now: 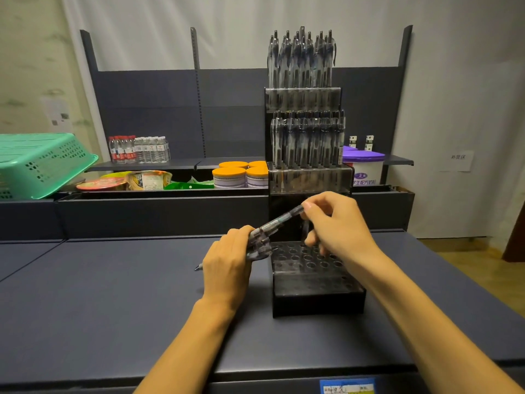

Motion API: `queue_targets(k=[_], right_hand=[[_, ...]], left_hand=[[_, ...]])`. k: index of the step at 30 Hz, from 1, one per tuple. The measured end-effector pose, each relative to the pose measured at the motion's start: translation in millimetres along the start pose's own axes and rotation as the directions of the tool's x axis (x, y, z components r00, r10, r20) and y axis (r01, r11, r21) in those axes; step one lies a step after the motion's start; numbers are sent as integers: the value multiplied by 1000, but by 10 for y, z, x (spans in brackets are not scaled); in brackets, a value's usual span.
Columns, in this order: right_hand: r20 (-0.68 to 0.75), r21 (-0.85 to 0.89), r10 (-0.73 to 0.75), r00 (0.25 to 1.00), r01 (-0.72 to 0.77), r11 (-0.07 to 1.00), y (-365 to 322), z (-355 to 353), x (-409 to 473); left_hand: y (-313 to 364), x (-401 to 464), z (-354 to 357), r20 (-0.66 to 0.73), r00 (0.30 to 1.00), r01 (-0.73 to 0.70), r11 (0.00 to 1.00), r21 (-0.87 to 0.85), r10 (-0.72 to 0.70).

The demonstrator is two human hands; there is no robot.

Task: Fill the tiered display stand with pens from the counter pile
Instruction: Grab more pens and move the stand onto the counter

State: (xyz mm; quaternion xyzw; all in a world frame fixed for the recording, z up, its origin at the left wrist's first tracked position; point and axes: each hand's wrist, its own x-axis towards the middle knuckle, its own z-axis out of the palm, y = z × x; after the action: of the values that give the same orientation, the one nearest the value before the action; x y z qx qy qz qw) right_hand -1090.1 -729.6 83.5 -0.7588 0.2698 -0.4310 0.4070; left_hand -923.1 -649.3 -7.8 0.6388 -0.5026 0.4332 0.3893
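Green basket point(42, 163) sits far left on the shelf, out of the way. Left hand point(230, 260) grips a bundle of pens point(260, 240) just left of the stand point(308, 194), tips trailing toward the tabletop point(113, 294); likely a ready supply so the other hand need not go back for more. Wrist bent, fingers curled round the bundle, forearm coming up from the near edge. One pen point(284, 218) runs slantwise from the bundle up to the right hand point(338, 223), which pinches its upper end with thumb and fingertips, probably drawing it out to slot it. Right hand arches over the bottom tier's holes point(308, 255), where a clear pen may already stand; hard to tell. The two upper tiers are packed, the bottom one mostly empty.
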Motion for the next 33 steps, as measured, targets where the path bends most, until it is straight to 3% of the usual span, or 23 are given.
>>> queue_targets(k=[4,9,19,33], right_hand=[[-78,179,72,994,-57,982,-72,-89,29],[-210,270,56,976,3,963,-129,-180,79],[-247,153,-86,965,126,980,-150,-144,150],[-77,-173,-205,976,189,967,-122,44,177]], left_hand=[[1,-8,-6,25,999,28,1000,9,-29],[30,-8,-10,56,997,45,999,25,-47],[20,-19,-24,82,996,41,999,7,-41],[10,-16,-28,74,996,46,999,-11,-45]])
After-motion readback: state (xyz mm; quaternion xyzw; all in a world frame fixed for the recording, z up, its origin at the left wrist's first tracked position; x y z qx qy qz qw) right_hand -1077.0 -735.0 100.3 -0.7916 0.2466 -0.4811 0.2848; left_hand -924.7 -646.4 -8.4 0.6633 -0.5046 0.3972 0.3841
